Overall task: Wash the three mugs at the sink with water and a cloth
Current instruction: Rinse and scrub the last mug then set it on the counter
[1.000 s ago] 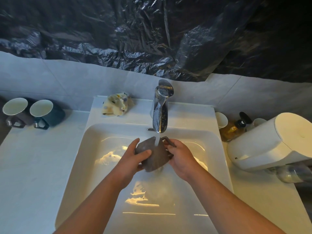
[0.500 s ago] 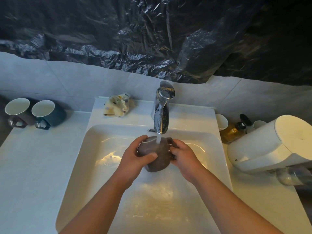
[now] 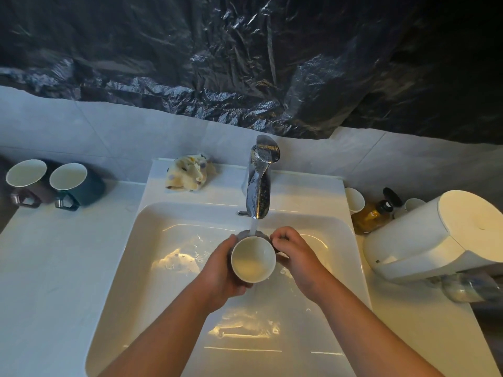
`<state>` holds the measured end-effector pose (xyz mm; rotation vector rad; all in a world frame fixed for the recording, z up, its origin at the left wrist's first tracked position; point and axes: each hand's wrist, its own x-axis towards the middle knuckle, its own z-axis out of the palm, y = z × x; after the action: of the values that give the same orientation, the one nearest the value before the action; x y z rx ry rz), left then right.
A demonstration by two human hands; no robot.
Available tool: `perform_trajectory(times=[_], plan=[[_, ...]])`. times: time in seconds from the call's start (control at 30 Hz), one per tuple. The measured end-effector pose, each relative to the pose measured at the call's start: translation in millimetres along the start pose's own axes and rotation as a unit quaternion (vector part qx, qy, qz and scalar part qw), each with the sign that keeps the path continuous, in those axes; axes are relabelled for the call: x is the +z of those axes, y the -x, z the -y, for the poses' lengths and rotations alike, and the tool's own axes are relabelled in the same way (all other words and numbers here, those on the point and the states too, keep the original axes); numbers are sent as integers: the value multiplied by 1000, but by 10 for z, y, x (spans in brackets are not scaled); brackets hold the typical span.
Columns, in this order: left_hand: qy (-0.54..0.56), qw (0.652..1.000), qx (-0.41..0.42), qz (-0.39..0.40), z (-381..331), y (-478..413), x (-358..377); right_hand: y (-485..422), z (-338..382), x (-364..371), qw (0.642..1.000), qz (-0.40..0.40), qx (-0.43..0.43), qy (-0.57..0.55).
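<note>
Three mugs show in my head view, and only one is in the water: a grey-brown ceramic mug with a white inside (image 3: 253, 258) is held over the white rectangular sink (image 3: 152, 213), just under the spout of the chrome tap (image 3: 258, 186). The left hand (image 3: 220, 270) has its grip wrapped round the mug's body from the left. The right hand (image 3: 294, 254) has its grip curled tight against the mug's right side, where I judge the handle to be, though the fingers hide it. The mouth faces up and leans towards me, so the thin stream of water (image 3: 253, 227) strikes the far rim and outer wall. I read this as rinsing, with two hands so that a wet mug cannot slip or knock the basin. A crumpled yellow patterned cloth (image 3: 190, 172) lies on the sink's back ledge left of the tap, within reach but untouched, so wiping is not yet in hand. A brown mug (image 3: 27, 183) and a dark teal mug (image 3: 76, 183) stand close side by side on the pale bench (image 3: 54, 268), well left of the sink; whether they are washed I cannot tell. Right of the sink sit an amber bottle with a black cap (image 3: 373, 216) and a large white plastic appliance (image 3: 435, 235).
</note>
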<state>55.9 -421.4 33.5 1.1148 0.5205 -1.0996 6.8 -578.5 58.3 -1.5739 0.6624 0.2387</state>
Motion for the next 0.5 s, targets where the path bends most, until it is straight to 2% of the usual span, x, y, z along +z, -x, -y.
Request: perform_trajectory(times=[0.33, 0.5], plan=[[-47, 999, 0, -7, 36, -159, -23, 106, 101, -51, 994, -57, -37, 88], [22, 1000, 14, -11, 25, -140, 60, 143, 102, -28, 976, -77, -63, 192]])
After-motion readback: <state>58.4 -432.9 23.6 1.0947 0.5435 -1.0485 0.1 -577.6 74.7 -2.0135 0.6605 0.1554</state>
